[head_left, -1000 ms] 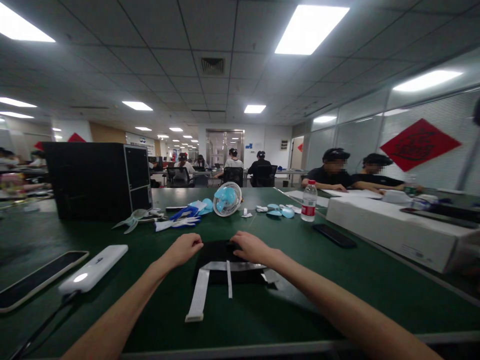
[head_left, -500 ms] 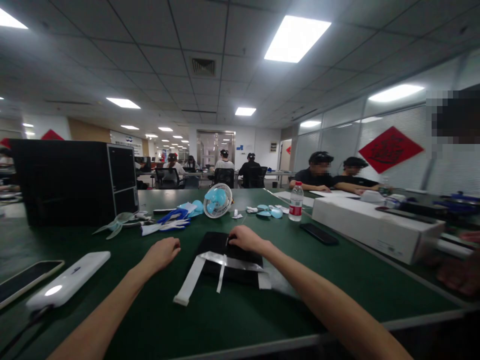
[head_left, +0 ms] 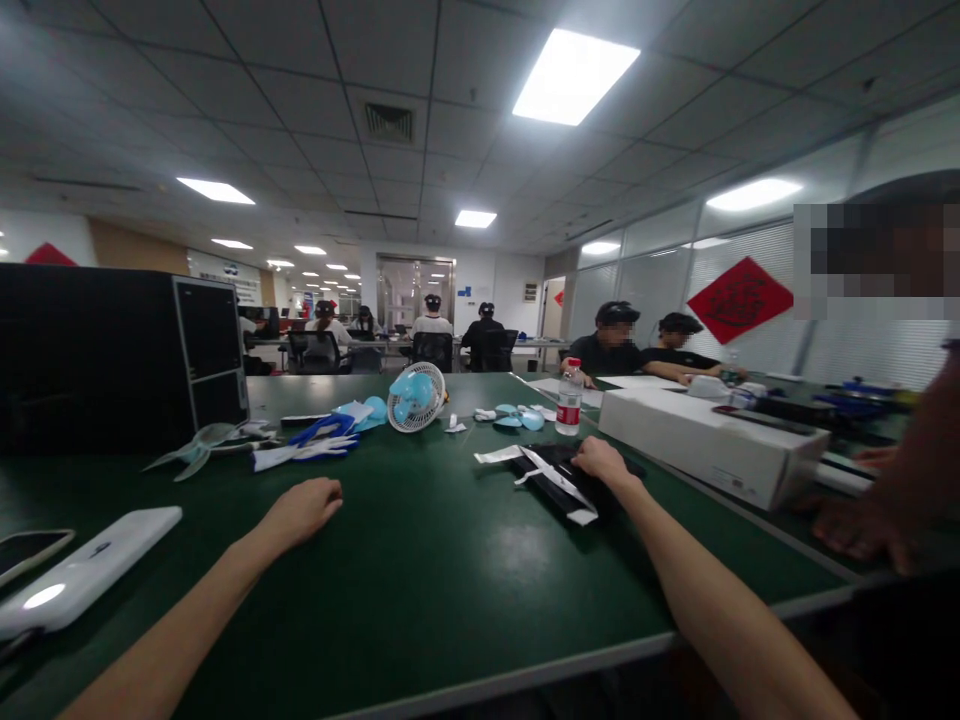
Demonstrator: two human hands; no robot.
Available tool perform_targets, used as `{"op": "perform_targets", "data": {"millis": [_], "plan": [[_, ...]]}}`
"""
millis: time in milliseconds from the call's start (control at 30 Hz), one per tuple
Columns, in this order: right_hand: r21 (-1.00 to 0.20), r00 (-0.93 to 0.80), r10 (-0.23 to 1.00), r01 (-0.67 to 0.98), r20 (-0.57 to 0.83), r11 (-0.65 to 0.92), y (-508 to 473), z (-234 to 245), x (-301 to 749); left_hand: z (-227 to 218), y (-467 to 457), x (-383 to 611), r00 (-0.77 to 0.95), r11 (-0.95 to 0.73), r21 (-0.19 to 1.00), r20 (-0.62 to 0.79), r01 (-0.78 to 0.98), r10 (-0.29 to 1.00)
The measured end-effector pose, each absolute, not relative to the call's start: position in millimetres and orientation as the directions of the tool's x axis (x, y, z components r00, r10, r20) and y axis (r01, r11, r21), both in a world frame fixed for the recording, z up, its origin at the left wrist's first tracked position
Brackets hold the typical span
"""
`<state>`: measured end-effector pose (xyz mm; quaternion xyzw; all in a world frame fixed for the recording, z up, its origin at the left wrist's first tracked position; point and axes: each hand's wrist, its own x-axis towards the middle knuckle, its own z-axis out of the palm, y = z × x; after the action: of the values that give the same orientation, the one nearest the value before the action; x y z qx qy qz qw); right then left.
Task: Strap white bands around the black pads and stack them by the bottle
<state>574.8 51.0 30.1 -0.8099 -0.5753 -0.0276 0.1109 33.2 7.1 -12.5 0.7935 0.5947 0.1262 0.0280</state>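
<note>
My right hand [head_left: 602, 461] is closed on the far edge of a flat black piece [head_left: 555, 490], perhaps a pouch or folded sheet; I cannot tell which. White and silvery tape-like strips [head_left: 551, 468] cross it, with loose ends sticking out. It lies tilted on the table, just in front of a water bottle [head_left: 569, 398] with a red cap. My left hand [head_left: 306, 510] rests on the green table with its fingers curled in and nothing visible in them. Blue and white gloves [head_left: 307, 440] lie beyond it.
A small fan [head_left: 416, 397] with blue blades stands mid-table, near loose light-blue blades [head_left: 517, 416]. On the left are a black computer case [head_left: 90, 360], a white power bank [head_left: 97, 565] and a phone [head_left: 30, 550]. A long white box [head_left: 705, 445] lies right, beside another person's hand [head_left: 862, 525].
My right hand has moved the black piece from the table's middle to the right, turning it and bringing it near the bottle. My left hand stays curled on the table. The view has swung slightly right.
</note>
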Motion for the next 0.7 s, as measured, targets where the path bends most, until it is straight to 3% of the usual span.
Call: {"op": "perform_targets", "data": {"millis": [433, 700], "plan": [[-0.117, 0.396, 0.898, 0.917, 0.188, -0.380, 14, 47, 561, -17, 11, 27, 0.282, -0.317, 0.218, 0.175, 0.923, 0.943], [-0.201, 0.337, 0.942, 0.922, -0.004, -0.331, -26, 25, 552, -9, 3, 40, 0.289, -0.320, 0.191, 0.175, 0.928, 0.941]]}}
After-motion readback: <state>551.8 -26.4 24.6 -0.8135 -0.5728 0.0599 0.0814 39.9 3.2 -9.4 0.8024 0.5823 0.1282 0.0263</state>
